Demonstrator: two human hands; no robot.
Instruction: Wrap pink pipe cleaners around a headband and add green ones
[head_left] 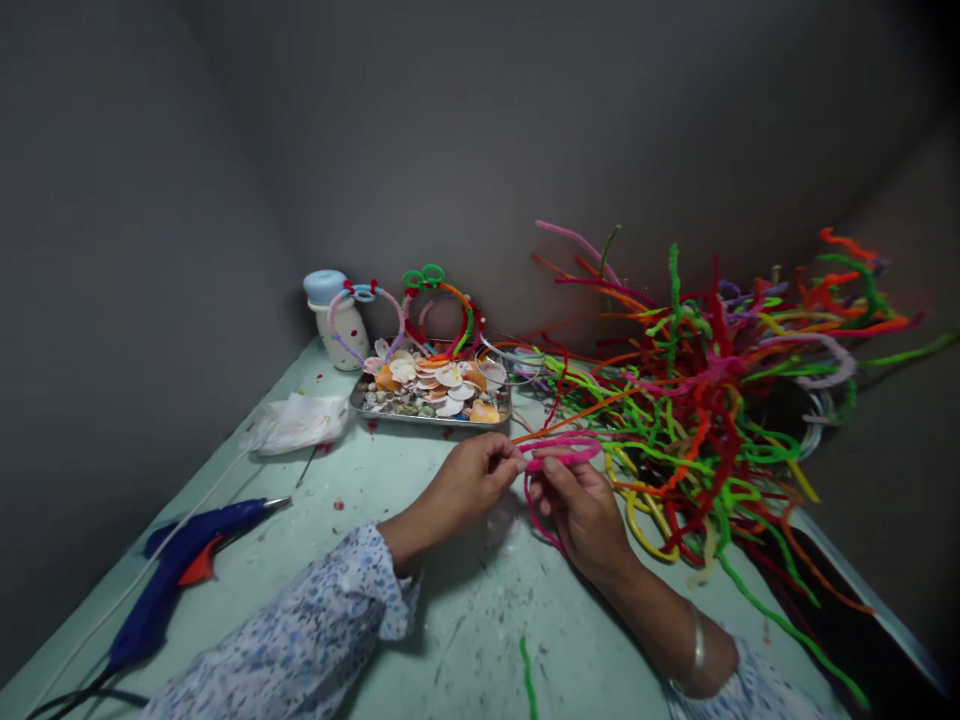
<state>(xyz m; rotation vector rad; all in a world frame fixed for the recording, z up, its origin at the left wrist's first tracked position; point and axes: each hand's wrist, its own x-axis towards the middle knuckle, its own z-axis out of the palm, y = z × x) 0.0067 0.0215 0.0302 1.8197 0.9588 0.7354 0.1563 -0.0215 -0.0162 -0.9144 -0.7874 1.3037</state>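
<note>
Beyond hands point(474, 480) pinching pink pipe cleaner point(577, 457), tray point(427, 423) of shells point(435, 378), lidded bottle point(345, 335)

Head camera looks forward and down — hands point(474, 480) point(592, 518) near.

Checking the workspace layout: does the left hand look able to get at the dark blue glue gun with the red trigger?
Probably yes: nothing stands between the left hand and the dark blue glue gun on that side, though the hand is occupied with the pink fuzzy strand.
</note>
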